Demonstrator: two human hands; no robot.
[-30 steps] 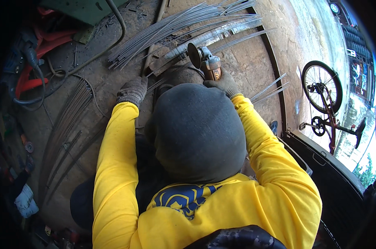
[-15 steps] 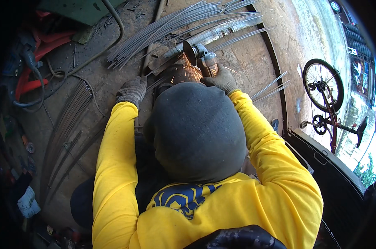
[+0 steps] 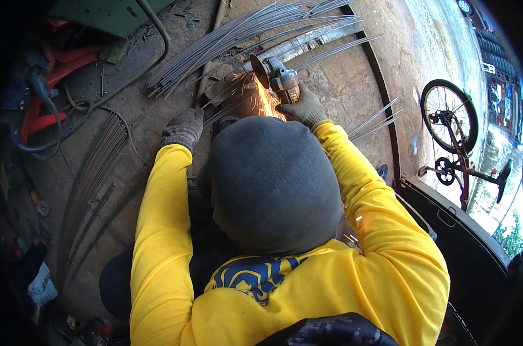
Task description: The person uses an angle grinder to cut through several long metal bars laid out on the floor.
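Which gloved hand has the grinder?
The grey-gloved right hand, gripping the silver-and-orange angle grinder; the grey-gloved left hand is apart from it.

A brown, stained floor [image 3: 354, 75], perhaps concrete, meets pale ground [image 3: 446, 49] bright with daylight at right.

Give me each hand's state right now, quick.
Left hand: cannot be told; its grip is hidden from above.
Right hand: closed, holding the grinder.

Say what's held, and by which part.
Right gray-gloved hand: orange-gray angle grinder, by its body. Left gray-gloved hand: near thin gray metal rods; grip unclear.
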